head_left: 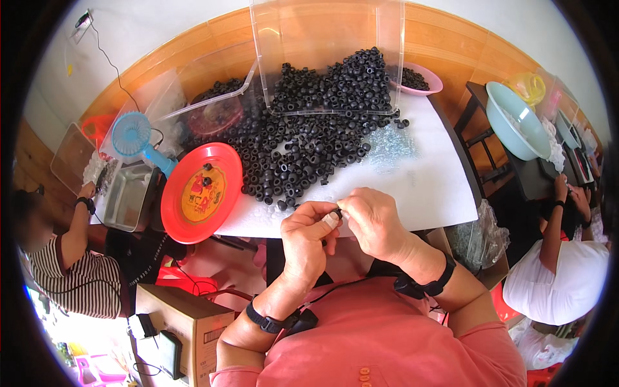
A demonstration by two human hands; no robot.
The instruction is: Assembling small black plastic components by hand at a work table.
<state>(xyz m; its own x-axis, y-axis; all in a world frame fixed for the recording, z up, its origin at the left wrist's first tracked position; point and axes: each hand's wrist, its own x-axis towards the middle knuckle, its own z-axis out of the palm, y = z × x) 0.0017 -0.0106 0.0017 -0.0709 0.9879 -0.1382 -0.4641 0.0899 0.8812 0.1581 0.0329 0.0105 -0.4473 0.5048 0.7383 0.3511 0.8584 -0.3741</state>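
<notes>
Small dark piece (338, 211) sits between the fingertips of both hands, held up near the front edge of the worktop (445, 190). Left hand (308, 235): grip narrow, thumb and finger pinching the piece; white wrap (331, 220) on the thumb. Right hand (374, 222): grip also narrow, pinched on the same piece as far as the overlap shows; can't tell if it has anything finer as well.

Main risk: drop. Piece is tiny, contact is fingertips only, and the wrap could dull feel or let it slip. Hands are close to the front edge, so a dropped piece could go to the lap or floor. If it falls forward, it could get lost among the loose black pieces (303, 155), which look much alike.

Second: spill. The black heap spreads loose from under the clear bin (325, 29); a forearm or bin knock could roll pieces into the clear beads (390, 148) and mix the two. Red plate (173, 203) tilts a bit, left of the heap, two black pieces on it; a left-elbow bump could tip them off.
</notes>
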